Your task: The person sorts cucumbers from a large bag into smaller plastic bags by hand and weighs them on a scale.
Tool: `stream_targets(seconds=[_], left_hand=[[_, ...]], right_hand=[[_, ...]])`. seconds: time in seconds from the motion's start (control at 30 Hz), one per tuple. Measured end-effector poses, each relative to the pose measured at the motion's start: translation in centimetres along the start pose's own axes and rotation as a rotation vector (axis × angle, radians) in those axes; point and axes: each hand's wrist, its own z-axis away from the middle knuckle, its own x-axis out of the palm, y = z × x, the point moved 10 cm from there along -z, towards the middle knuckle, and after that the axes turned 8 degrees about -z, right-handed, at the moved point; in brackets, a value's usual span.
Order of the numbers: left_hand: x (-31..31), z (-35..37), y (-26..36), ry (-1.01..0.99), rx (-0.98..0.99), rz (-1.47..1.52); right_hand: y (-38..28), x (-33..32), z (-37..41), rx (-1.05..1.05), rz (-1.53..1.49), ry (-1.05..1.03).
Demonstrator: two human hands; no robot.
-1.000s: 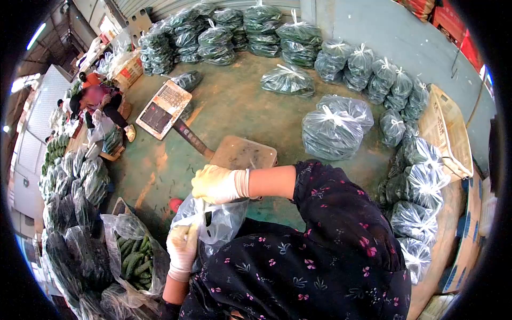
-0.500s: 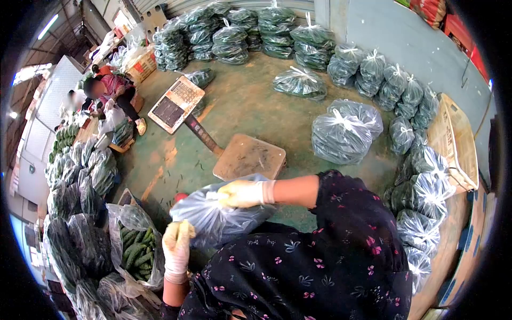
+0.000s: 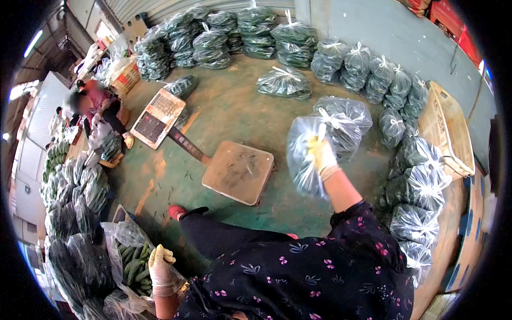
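My right hand [image 3: 321, 155], in a pale yellow glove, is closed on the gathered neck of a clear plastic bag [image 3: 305, 160]. The bag hangs beside other tied bags [image 3: 343, 124] on the floor, and its contents are blurred. At the lower left my left hand [image 3: 161, 269], gloved too, has its fingers curled in; whether anything is between them is too small to tell. Beside it stands an open plastic-lined container [image 3: 114, 240] with green cucumbers [image 3: 134, 264].
A platform scale [image 3: 238, 172] with a display [image 3: 158, 118] stands on the green floor. Filled bags [image 3: 258, 32] line the wall, more [image 3: 421, 218] stand at the right by a cream crate [image 3: 448, 128]. Two people [image 3: 101, 104] sit at the upper left.
My right hand has carried the bag from in front of my body to the right, past the scale. My left hand is off the bag and lower. The view has shifted a little.
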Motion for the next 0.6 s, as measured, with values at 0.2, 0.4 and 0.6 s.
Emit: stream_targets(seconds=[0.2,0.4,0.6], left_hand=[[1.8,-3.6,-0.9,-0.048,-0.03,0.054],[4.9,-3.6,-1.6,-0.087,-0.03,-0.075],[3.3,-1.5,-3.3,-0.152,-0.185,0.257]], right_hand=[[-9.0,-5.2,-11.1,-0.263,0.144,0.138],[-5.8,-4.2,-11.2,-0.063,1.447,0.195],[-3.8,-4.1,-11.0,-0.001,1.575,0.033]])
